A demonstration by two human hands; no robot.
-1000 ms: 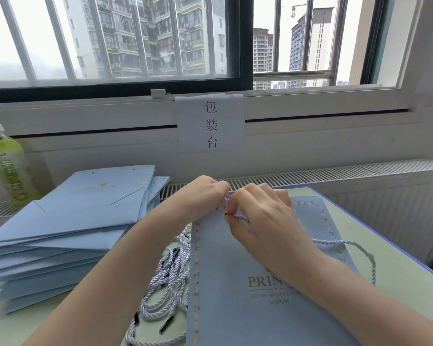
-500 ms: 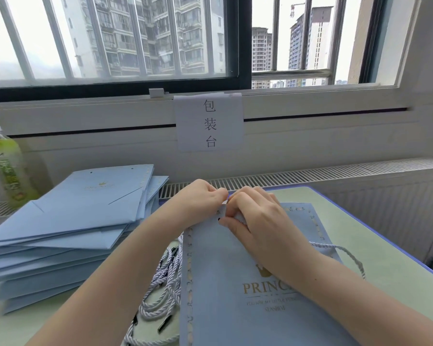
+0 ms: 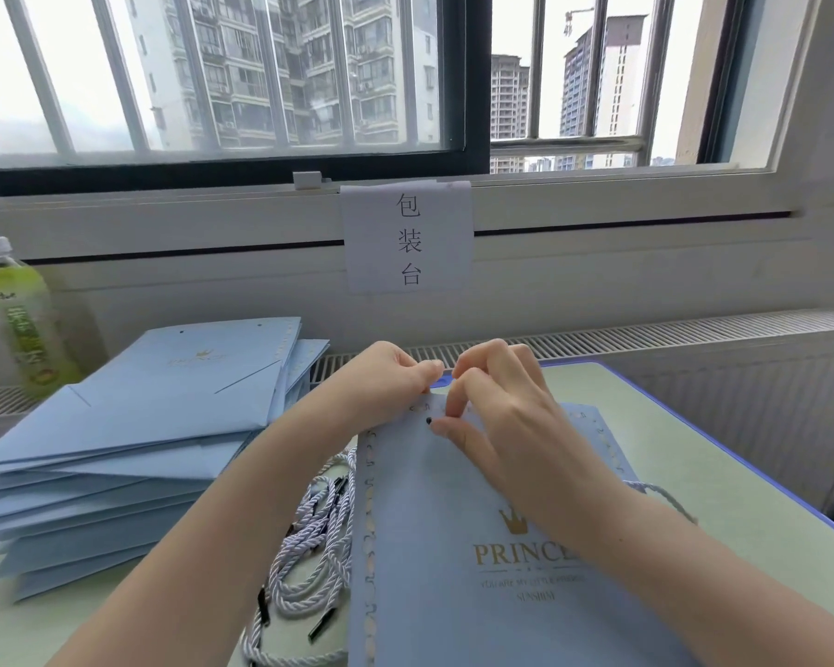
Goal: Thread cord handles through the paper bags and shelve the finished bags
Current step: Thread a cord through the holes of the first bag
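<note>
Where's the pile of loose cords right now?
In the head view, the loose cords lie on the table, left of the bag being threaded and right of the stack of flat bags, partly under the left forearm.

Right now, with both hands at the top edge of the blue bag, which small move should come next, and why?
Probably push the cord tip through the small dark hole near the top edge of the paper bag. The left hand pinches that edge, the right hand works beside the hole, and a cord already trails from under the right wrist.
</note>
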